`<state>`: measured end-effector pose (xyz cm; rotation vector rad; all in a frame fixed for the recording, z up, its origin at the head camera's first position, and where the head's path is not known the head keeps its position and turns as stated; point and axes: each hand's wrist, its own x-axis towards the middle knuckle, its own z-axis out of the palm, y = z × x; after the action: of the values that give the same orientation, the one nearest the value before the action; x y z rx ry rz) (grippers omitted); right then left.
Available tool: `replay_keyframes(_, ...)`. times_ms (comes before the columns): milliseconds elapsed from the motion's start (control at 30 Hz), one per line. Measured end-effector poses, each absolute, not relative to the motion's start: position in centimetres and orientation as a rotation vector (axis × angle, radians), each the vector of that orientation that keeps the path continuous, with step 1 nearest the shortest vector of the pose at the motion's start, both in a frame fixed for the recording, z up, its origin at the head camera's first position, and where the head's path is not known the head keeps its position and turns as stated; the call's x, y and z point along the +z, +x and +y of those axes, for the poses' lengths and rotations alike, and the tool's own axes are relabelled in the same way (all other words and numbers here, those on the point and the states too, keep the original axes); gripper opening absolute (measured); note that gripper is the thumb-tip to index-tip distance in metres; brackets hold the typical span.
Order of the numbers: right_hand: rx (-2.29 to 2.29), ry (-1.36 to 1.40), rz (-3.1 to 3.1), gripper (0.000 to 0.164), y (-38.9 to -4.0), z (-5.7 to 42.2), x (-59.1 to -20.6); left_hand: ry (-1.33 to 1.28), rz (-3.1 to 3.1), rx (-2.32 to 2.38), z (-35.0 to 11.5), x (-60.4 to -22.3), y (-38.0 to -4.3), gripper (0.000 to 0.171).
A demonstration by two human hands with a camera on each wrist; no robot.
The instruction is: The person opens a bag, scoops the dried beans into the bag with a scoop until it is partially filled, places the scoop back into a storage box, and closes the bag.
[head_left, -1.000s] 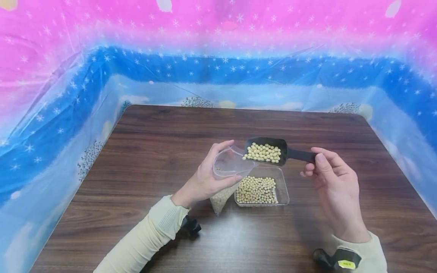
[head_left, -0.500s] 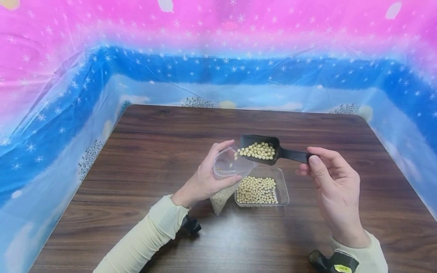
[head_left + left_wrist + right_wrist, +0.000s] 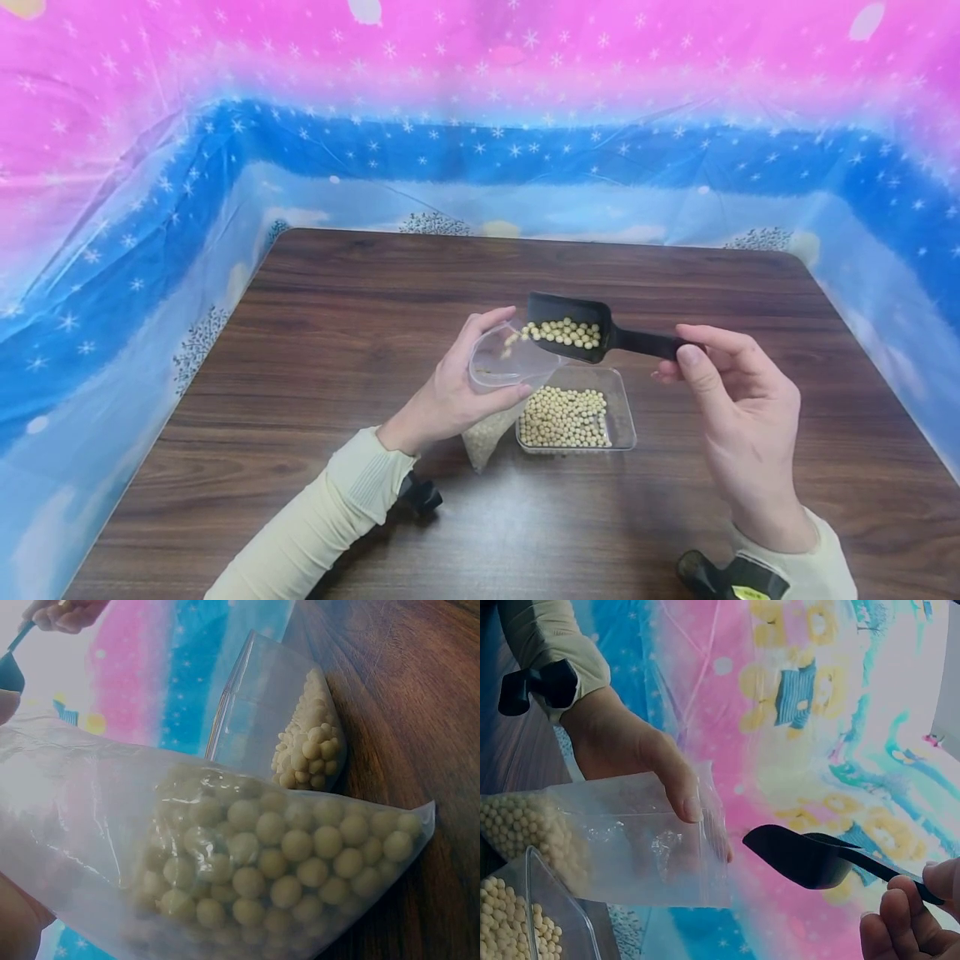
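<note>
My left hand grips a clear plastic zip bag near the top, its mouth spread wide between thumb and fingers. Soybeans fill the bag's lower part. The thumb lies along the bag's top edge in the right wrist view. My right hand pinches the handle of a black scoop between thumb and fingers. The scoop's lip is at the bag's mouth, tilted down to the left. Soybeans lie in the scoop, and a few drop from its lip into the bag.
Just right of the bag, a clear rectangular box holds more soybeans on the brown wooden table. Printed pink and blue cloth surrounds the table on the far side and both sides.
The scoop has moved left over the bag's mouth and tipped further. Soybeans have begun falling into the bag, and fewer lie in the scoop. My left hand has stayed in place.
</note>
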<state>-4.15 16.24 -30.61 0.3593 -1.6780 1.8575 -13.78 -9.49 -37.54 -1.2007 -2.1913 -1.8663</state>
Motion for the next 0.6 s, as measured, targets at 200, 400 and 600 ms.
replay_keyframes(200,1.733,0.426,-1.706,0.022,-4.0,16.0,-30.4,-1.188,-2.209,-1.847,-9.5,-37.5,-13.7,0.080)
replay_keyframes(400,1.605,0.460,-1.719,0.020,-3.5,15.2,-29.9,-1.178,-2.221,-1.860,-9.5,-37.5,-13.8,0.080)
replay_keyframes(600,1.387,0.448,-1.627,0.014,-3.1,14.6,-29.4,-1.193,-2.197,-1.861,-9.5,-37.5,-13.7,0.081)
